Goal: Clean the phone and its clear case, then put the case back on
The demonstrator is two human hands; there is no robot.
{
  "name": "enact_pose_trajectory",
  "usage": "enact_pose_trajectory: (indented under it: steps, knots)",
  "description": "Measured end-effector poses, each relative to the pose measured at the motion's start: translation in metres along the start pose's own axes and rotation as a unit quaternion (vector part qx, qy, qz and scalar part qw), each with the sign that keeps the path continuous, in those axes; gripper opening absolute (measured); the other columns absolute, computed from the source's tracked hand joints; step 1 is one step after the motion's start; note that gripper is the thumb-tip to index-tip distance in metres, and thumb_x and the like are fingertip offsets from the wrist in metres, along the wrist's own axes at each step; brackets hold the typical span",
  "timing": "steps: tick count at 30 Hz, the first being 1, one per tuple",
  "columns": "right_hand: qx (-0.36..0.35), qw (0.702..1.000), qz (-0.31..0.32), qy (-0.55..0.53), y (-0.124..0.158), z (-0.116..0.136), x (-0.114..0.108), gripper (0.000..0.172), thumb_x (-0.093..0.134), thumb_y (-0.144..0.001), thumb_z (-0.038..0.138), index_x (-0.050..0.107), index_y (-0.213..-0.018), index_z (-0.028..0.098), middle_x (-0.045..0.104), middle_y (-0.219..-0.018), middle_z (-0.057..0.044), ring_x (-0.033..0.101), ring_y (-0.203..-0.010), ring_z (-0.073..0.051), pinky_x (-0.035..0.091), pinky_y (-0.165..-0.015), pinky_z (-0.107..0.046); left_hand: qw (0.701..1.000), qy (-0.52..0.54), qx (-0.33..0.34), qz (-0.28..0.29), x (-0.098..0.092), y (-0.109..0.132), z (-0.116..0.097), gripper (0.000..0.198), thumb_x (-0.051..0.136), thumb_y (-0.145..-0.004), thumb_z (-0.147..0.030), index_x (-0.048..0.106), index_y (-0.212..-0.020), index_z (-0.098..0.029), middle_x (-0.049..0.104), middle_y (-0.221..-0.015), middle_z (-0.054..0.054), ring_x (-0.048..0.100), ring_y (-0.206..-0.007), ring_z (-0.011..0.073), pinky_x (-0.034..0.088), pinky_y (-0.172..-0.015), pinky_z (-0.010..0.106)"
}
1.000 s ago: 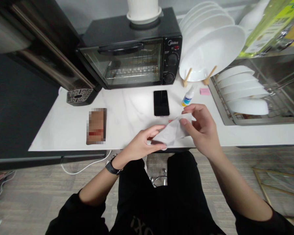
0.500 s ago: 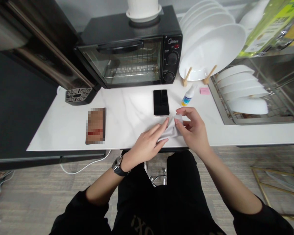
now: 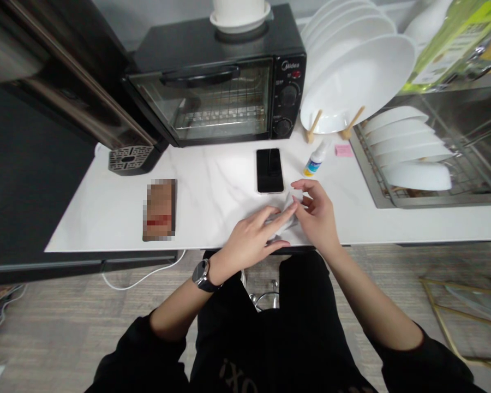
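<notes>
A light grey cloth [image 3: 285, 215], partly hidden by my fingers, lies bunched near the counter's front edge. My left hand [image 3: 251, 236] rests on it with fingers stretched out, the index fingertip close to my right thumb. My right hand [image 3: 317, 215] pinches the cloth's upper right part between thumb and fingers. Just beyond the cloth lies a phone [image 3: 269, 170], its black screen facing up. To the phone's right stands a small spray bottle [image 3: 314, 159] with a blue and yellow label.
A black toaster oven [image 3: 213, 98] stands at the back. White plates [image 3: 360, 82] lean in a rack beside it, near a pink sticky note [image 3: 343, 150]. Bowls [image 3: 417, 176] sit in a wire basket at right. A blurred-out brown flat object [image 3: 160, 210] lies at left.
My left hand has slid right over the cloth, its index finger reaching toward my right thumb. My right hand has shifted slightly left, and the cloth is more bunched.
</notes>
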State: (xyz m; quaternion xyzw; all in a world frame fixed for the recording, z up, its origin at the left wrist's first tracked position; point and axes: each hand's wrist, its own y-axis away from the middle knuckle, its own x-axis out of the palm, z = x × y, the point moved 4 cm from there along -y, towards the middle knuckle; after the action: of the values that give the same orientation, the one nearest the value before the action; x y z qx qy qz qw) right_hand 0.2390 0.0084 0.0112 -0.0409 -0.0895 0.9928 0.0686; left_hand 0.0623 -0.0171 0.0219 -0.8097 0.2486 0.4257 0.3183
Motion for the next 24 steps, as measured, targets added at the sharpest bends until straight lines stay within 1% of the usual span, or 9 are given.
enact_pose_trajectory:
  steps: [2, 5, 9, 13, 16, 18, 20, 22, 24]
  knots:
    - [0.001, 1.0, -0.005, -0.003, 0.0, -0.001, 0.0, 0.023, 0.074, -0.095, 0.042, 0.066, -0.113, 0.029, 0.063, -0.106, -0.001, 0.062, -0.081, -0.014, 0.052, -0.061, -0.026, 0.999, 0.014, 0.004, -0.034, -0.001, -0.001, 0.002, 0.069, 0.066, -0.105, -0.035, 0.04, -0.169, -0.027, 0.073, -0.117, 0.008, 0.073, -0.104, 0.0231, 0.065, -0.092, 0.04]
    - [-0.003, 1.0, -0.016, -0.006, 0.0, -0.002, 0.0, 0.024, 0.076, -0.094, 0.043, 0.068, -0.111, 0.028, 0.06, -0.1, 0.001, 0.059, -0.079, -0.013, 0.052, -0.065, -0.026, 0.992, 0.076, -0.002, -0.097, -0.006, -0.003, 0.008, 0.047, 0.064, -0.107, -0.029, 0.062, -0.154, -0.026, 0.078, -0.095, 0.003, 0.068, -0.083, 0.0176, 0.061, -0.083, 0.034]
    - [-0.01, 1.0, -0.021, -0.013, 0.001, -0.002, 0.0, 0.024, 0.076, -0.095, 0.045, 0.067, -0.11, 0.028, 0.057, -0.096, 0.001, 0.059, -0.078, -0.012, 0.051, -0.062, -0.026, 0.981, 0.158, -0.043, -0.104, -0.008, -0.002, 0.016, 0.031, 0.064, -0.108, -0.032, 0.078, -0.135, -0.025, 0.082, -0.091, 0.002, 0.063, -0.07, 0.0134, 0.056, -0.074, 0.029]
    - [-0.022, 0.999, -0.032, -0.006, 0.002, 0.0, 0.0, 0.023, 0.073, -0.097, 0.047, 0.067, -0.109, 0.028, 0.056, -0.096, 0.0, 0.056, -0.075, -0.013, 0.046, -0.054, -0.025, 0.936, 0.278, -0.178, -0.118, -0.01, 0.0, 0.024, 0.035, 0.065, -0.106, -0.044, 0.082, -0.129, -0.023, 0.084, -0.093, 0.004, 0.063, -0.067, 0.0114, 0.051, -0.066, 0.025]
    - [-0.033, 0.999, -0.043, 0.008, -0.002, 0.004, -0.001, 0.023, 0.071, -0.099, 0.048, 0.067, -0.111, 0.029, 0.056, -0.097, -0.001, 0.053, -0.074, -0.013, 0.044, -0.05, -0.024, 0.888, 0.347, -0.255, -0.162, -0.018, -0.003, 0.031, 0.043, 0.07, -0.099, -0.058, 0.088, -0.103, -0.019, 0.078, -0.08, 0.002, 0.058, -0.066, 0.0119, 0.048, -0.062, 0.024]
    - [-0.041, 0.998, -0.049, 0.017, -0.005, 0.009, -0.004, 0.024, 0.072, -0.098, 0.048, 0.068, -0.111, 0.029, 0.057, -0.098, -0.002, 0.055, -0.079, -0.015, 0.044, -0.05, -0.024, 0.867, 0.378, -0.267, -0.186, -0.028, -0.008, 0.033, 0.051, 0.074, -0.093, -0.066, 0.082, -0.078, -0.018, 0.065, -0.065, -0.001, 0.05, -0.061, 0.0105, 0.042, -0.058, 0.022]
    - [-0.053, 0.997, -0.049, 0.026, -0.006, 0.018, -0.008, 0.025, 0.074, -0.096, 0.048, 0.068, -0.112, 0.028, 0.058, -0.098, -0.002, 0.058, -0.088, -0.017, 0.047, -0.051, -0.023, 0.86, 0.396, -0.256, -0.195, -0.041, -0.013, 0.03, 0.058, 0.076, -0.09, -0.068, 0.07, -0.064, -0.017, 0.05, -0.058, -0.003, 0.039, -0.058, 0.0087, 0.034, -0.054, 0.022]
    - [-0.072, 0.996, -0.04, 0.029, -0.004, 0.032, -0.013, 0.026, 0.076, -0.095, 0.044, 0.068, -0.114, 0.029, 0.059, -0.098, -0.002, 0.059, -0.091, -0.017, 0.05, -0.053, -0.022, 0.866, 0.396, -0.242, -0.184, -0.056, -0.015, 0.02, 0.058, 0.075, -0.091, -0.067, 0.066, -0.063, -0.017, 0.046, -0.059, -0.003, 0.037, -0.059, 0.009, 0.03, -0.053, 0.022]
    - [-0.094, 0.995, -0.029, 0.027, 0.002, 0.046, -0.016, 0.025, 0.078, -0.095, 0.039, 0.069, -0.117, 0.029, 0.059, -0.098, -0.002, 0.059, -0.089, -0.016, 0.051, -0.053, -0.022, 0.877, 0.39, -0.228, -0.161, -0.069, -0.014, 0.008, 0.051, 0.072, -0.095, -0.062, 0.068, -0.07, -0.017, 0.05, -0.065, -0.002, 0.039, -0.062, 0.01, 0.032, -0.054, 0.023]
